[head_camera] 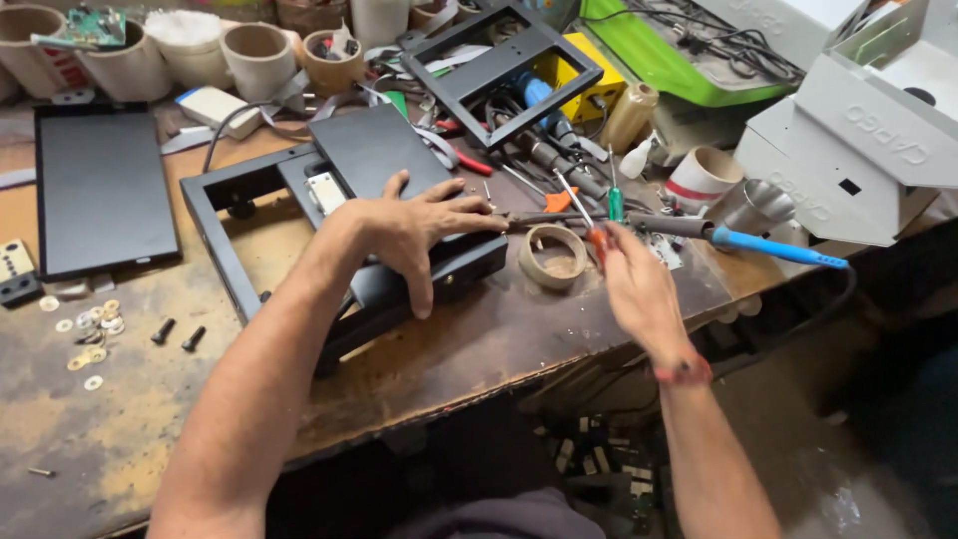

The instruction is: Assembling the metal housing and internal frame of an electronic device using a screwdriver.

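Far left on your desk (479, 349): a flat black panel (100, 190), below it loose washers (92, 334) and two black screws (178, 334). Along the back edge, a row of cardboard tubes (257, 55); one at the left end carries a green circuit board (85, 28), another holds white stuff you can't identify, a brown one has small bits inside, too small to tell.

Middle: black metal frame (225, 240) with a black box (384, 160) lying over it. Your left hand (414, 230) rests flat on the box, fingers spread, thumb up toward the far edge, holding nothing. The box's near side is hidden under hand and forearm.

Just right of it: tape roll (552, 258), flat on the desk, open core.

Your right hand (639, 289) hovers near the desk edge, fingers pinching a screwdriver (584, 215) with an orange grip; the grip is mostly covered by your fingers and blurred. A green screwdriver (616, 200) lies just beyond. A blue-handled soldering iron (758, 243) lies right of that, its cord dropping off the desk.

Far right: grey metal housings (858, 130), cut off by the frame edge.
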